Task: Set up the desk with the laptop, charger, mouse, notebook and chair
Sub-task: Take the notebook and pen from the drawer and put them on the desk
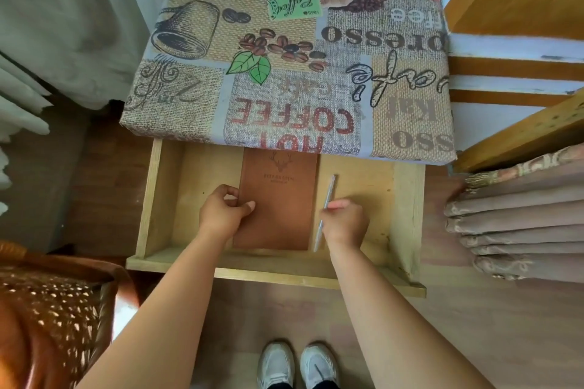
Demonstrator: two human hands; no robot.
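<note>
Notebook [278, 202] is found flat in the pulled-out drawer [407, 215] under the desk [284, 57], its left edge pinched by the left hand [222, 213], likely to lift it out. Pen [325, 211] beside it is pinched by the right hand [344, 221], so both can be carried up together.

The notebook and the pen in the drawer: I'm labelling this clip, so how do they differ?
The notebook is a broad, flat brown rectangle with a deer emblem; the pen is a thin silvery stick. The notebook lies mid-drawer, its far end under the desk edge; the pen lies to its right, fully exposed. The left hand grips the notebook's left edge; the right hand pinches the pen. Both lie in the open wooden drawer.
</note>
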